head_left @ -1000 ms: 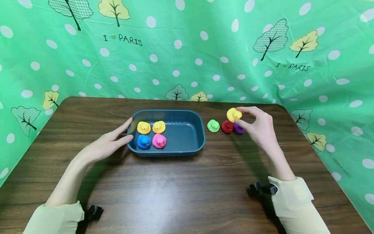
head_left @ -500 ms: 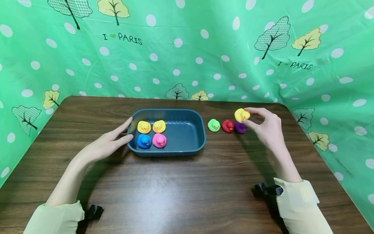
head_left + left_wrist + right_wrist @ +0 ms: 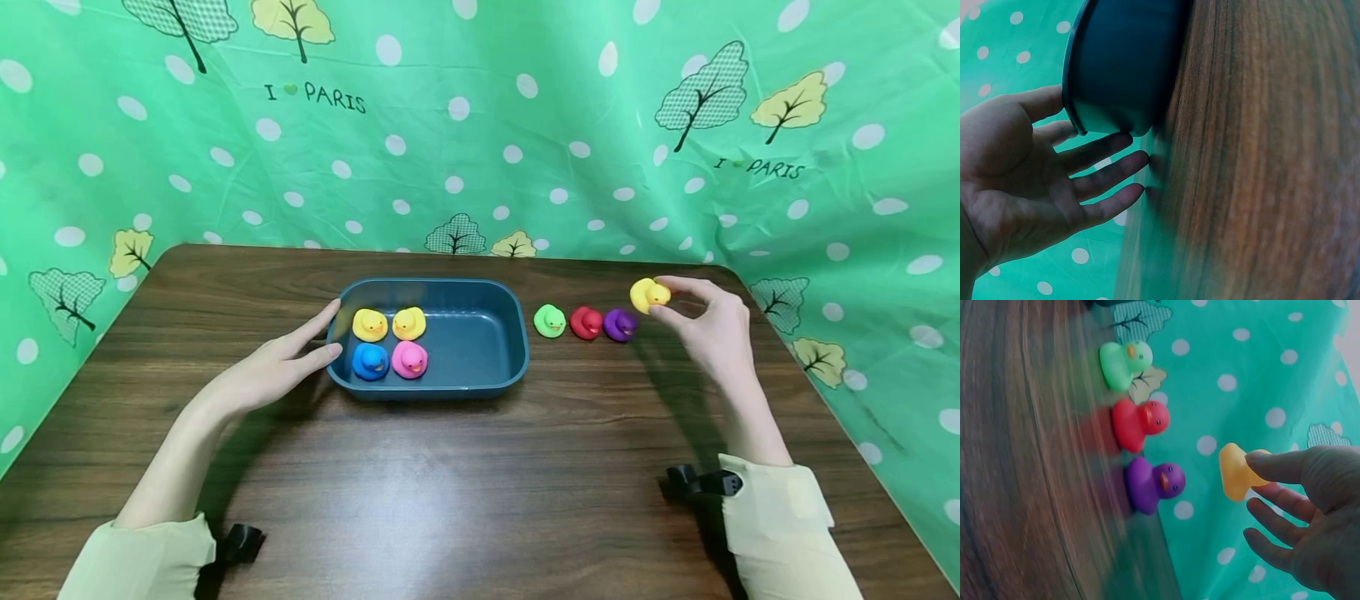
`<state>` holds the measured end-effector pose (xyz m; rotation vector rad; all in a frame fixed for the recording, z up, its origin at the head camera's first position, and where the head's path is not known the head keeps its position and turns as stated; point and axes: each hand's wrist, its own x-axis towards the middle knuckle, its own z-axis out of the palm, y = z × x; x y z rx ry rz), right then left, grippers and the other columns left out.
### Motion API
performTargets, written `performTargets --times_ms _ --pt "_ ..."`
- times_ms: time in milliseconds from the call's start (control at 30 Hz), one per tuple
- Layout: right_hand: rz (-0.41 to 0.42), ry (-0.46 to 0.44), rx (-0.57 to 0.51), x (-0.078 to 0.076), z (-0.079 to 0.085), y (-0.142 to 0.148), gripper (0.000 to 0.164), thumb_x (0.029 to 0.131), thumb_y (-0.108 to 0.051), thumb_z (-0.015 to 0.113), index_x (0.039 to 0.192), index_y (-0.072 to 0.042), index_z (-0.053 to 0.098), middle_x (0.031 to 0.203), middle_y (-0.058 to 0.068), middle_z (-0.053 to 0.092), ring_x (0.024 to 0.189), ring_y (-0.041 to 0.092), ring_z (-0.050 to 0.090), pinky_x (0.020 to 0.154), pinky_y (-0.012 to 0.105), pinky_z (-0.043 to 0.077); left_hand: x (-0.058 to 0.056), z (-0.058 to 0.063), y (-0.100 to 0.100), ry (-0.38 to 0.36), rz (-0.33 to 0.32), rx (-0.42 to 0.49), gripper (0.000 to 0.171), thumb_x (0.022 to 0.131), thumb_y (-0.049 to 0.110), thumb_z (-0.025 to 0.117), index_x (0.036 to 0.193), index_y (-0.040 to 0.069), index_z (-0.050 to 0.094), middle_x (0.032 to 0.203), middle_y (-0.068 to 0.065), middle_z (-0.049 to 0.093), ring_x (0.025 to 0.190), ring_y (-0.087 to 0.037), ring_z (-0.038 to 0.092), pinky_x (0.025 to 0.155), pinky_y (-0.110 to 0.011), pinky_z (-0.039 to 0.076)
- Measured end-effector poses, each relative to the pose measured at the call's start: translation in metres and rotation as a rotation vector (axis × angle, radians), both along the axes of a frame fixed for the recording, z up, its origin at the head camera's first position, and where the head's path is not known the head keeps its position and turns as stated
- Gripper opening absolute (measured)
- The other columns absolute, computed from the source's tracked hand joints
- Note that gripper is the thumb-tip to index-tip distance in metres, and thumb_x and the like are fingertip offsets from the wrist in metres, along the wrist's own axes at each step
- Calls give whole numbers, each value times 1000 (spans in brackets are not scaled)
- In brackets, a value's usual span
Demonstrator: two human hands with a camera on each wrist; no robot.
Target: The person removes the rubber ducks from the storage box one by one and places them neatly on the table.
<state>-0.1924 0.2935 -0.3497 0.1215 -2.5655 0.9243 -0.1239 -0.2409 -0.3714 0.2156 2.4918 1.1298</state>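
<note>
My right hand pinches a yellow rubber duck between thumb and fingers, held above the table. In the right wrist view that yellow duck hangs apart from the purple duck. A green duck, a red duck and the purple one stand in a row to the right of a dark blue tray. My left hand touches the tray's left end with fingers extended. Inside the tray's left half sit two yellow ducks, a blue duck and a pink duck.
The dark wooden table ends at the back against a green dotted cloth. This cloth also runs along both sides. Each sleeve cuff has a small black device near it.
My right hand has moved right with the yellow duck, from above the red and purple ducks to beyond the purple one, now fully visible. My left hand and the tray stay put.
</note>
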Motion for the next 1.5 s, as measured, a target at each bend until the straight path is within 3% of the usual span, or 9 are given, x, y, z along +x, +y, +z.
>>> performTargets --times_ms 233,667,800,933,1100,1233,1500 --pt "-39 -34 -5 -3 -5 14 38 88 -16 83 125 -13 76 117 10 72 95 -15 58 82 1 47 0 0 1 -5 8 4 71 107 56 43 162 49 -1 175 -9 9 160 -46 11 119 -76 18" --pt "-76 -128 38 -9 -15 29 41 89 -21 82 128 -13 74 124 20 71 86 -17 53 71 4 41 -1 0 -1 -12 8 10 72 106 58 44 162 50 -1 175 -9 8 160 -46 10 119 -76 19" --pt "-89 -176 39 -10 -19 32 43 90 -24 82 130 -13 72 127 21 70 96 2 61 72 8 40 0 0 -1 -16 11 11 71 106 57 44 161 51 0 175 -9 8 160 -46 10 118 -77 19" --pt "-89 -218 43 -11 -22 35 44 91 -23 80 132 -12 71 129 21 69 109 21 58 75 16 40 -1 0 -1 -8 7 1 71 106 57 44 161 51 -1 175 -9 8 160 -46 11 118 -77 19" --pt "-75 -262 57 -13 -25 39 44 91 -25 80 132 -12 71 131 21 69 115 21 54 78 22 38 0 0 0 -15 10 2 72 106 58 44 161 51 -1 176 -8 8 160 -47 11 119 -76 19" --pt "-52 -271 74 -14 -28 39 43 91 -23 80 131 -10 71 131 21 70 111 23 55 75 24 39 0 -1 0 -45 24 15 73 105 60 45 160 54 -1 176 -7 6 160 -47 8 117 -78 18" --pt "-13 -286 104 -13 -29 37 41 91 -14 79 129 -5 70 132 25 68 118 36 59 79 25 40 -1 -1 0 -43 21 10 72 105 59 45 160 53 -1 176 -6 5 160 -47 8 117 -78 18"
